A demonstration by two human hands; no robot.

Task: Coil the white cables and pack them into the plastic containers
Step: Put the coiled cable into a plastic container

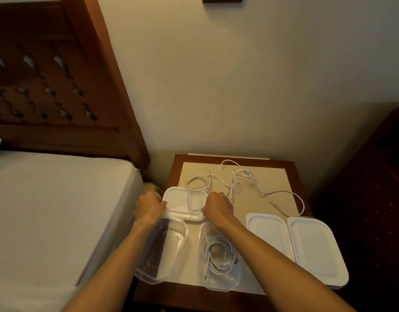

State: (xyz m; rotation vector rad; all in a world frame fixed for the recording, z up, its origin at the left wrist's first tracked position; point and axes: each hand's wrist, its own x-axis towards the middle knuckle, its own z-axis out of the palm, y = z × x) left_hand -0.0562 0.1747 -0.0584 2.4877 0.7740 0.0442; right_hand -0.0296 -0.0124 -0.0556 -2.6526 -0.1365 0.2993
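Hands at bedside table: left hand (150, 207) and right hand (217, 208), fingers curled, grip white rectangular lid (182, 204) | coiled white cable (218, 257) in clear container (218, 282) | loose cables (234, 179) behind | empty container (164, 251) overhangs edge.

Bedroom: bed (47, 199), wooden headboard (47, 86), nightstand (295, 167)
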